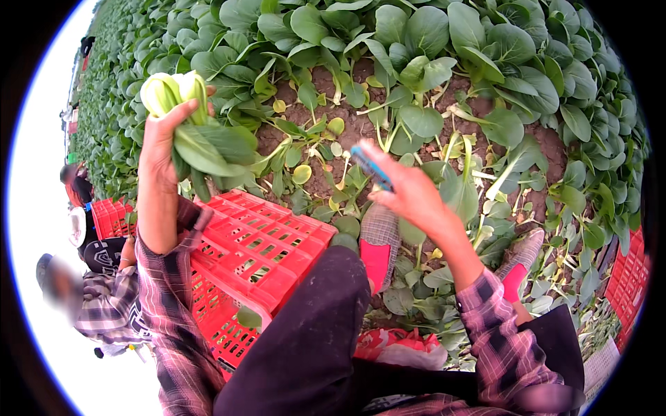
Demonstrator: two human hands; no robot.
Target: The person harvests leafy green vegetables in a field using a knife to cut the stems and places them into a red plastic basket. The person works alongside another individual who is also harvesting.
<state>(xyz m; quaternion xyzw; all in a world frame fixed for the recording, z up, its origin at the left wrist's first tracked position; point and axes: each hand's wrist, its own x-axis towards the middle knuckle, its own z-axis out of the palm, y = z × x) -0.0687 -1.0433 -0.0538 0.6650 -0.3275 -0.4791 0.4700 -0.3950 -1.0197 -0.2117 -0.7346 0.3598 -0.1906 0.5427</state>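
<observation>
My left hand is raised at the left, closed around bok choy, apparently two heads. Their pale bases point up, and the green leaves hang towards the right. Beneath that forearm stands a red plastic crate. My right hand grips a small tool with a blue handle; it is blurred, and no blade can be made out. That hand hovers above trimmed leaves and soil, over my left shoe.
Dense standing bok choy borders the far side. Loose leaves litter the ground around my right shoe. A red and white bag lies below my legs. More red crates stand left and right. Co-workers, one in plaid, are at left.
</observation>
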